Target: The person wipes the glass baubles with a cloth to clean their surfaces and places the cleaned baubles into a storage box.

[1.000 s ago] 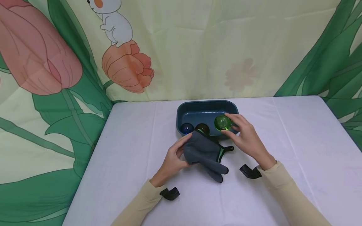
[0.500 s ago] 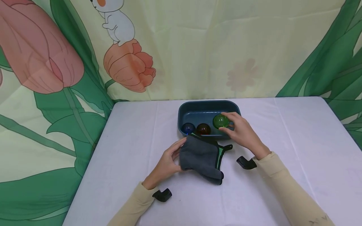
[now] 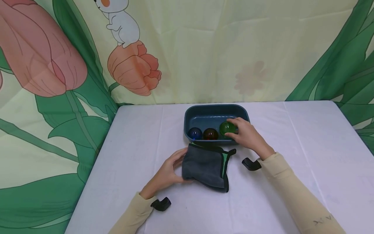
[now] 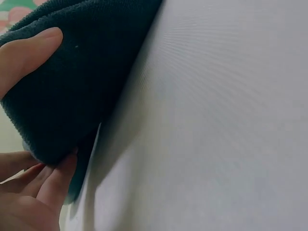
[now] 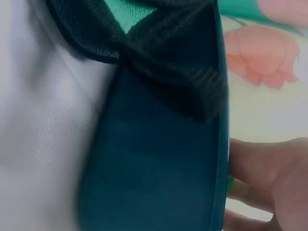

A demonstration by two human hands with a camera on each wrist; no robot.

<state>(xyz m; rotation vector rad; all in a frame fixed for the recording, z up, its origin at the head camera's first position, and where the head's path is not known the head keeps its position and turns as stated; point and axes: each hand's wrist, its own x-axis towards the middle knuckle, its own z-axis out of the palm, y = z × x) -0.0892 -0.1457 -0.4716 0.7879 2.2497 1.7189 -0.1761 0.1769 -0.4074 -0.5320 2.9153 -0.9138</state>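
A folded grey cloth (image 3: 203,165) with black edging, a hanging loop and a strip of green lining lies in front of the dark blue tray (image 3: 204,119). My left hand (image 3: 165,174) holds its left side; in the left wrist view the thumb lies on one face of the cloth (image 4: 77,86) and the fingers touch its lower edge. Over the tray's right part, my right hand (image 3: 248,135) grips a clear green ball (image 3: 226,128) between thumb and fingers. In the right wrist view, the tray's wall (image 5: 159,159) hides most of that ball.
Inside the tray, a dark blue ball (image 3: 194,133) and a brown-red ball (image 3: 210,134) sit along the near wall. A white-covered table (image 3: 131,146) lies beneath. Behind it hangs a printed curtain (image 3: 204,65). Each wrist carries a black mount.
My left hand has drawn the cloth left and toward me, and its hanging corners have folded under or dropped. My right hand has shifted the green ball slightly left and lower.
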